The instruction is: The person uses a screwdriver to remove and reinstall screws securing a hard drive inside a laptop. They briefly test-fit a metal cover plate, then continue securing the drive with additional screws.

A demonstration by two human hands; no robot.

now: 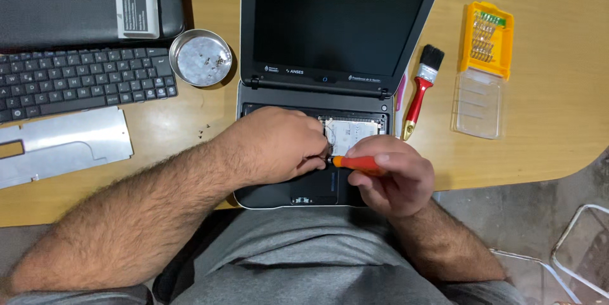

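Observation:
An open dark laptop [330, 99] lies on the wooden table with its keyboard removed, showing a metal plate [353, 132] inside the base. My right hand [390, 175] grips an orange-handled screwdriver [357, 163] pointing left over the base. My left hand [282, 146] rests on the base with fingers pinched at the screwdriver's tip; the tip itself is hidden by those fingers.
A round metal dish [202, 57] holding small screws sits left of the laptop screen. A detached keyboard [82, 83] and a metal plate [63, 143] lie at left. A red-handled brush [422, 89] and an orange bit case [485, 67] lie at right.

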